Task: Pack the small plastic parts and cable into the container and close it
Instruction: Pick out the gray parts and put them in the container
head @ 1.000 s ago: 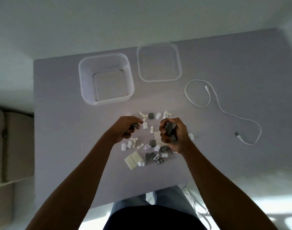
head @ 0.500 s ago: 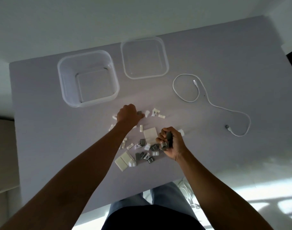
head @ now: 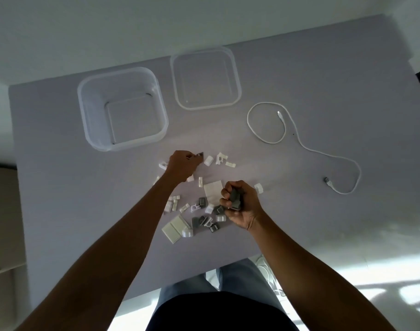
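Parts (head: pixel 199 209): scattered grey and white at mid-table, none yet in the box (head: pixel 123 108), which stands open at 11 o'clock of the pile with the lid (head: pixel 205 78) just beside it at its 3 o'clock. Cable (head: pixel 299 144) loose, well apart at 2 o'clock. Right hand (head: pixel 240 206) clenched on a stack of grey clips (head: pixel 235 201) at the pile's 3 o'clock edge. Left hand (head: pixel 182 164) at the 12 o'clock edge, fingertips pinching a dark piece (head: pixel 200 154); whether lifted or touching the table, cannot tell. Best done by gathering a full handful each side, carrying low over the rim and opening only inside the walls, lest small bits bounce out. Flat white pads (head: pixel 174 229) at 7 o'clock likely need a fingernail under an edge.
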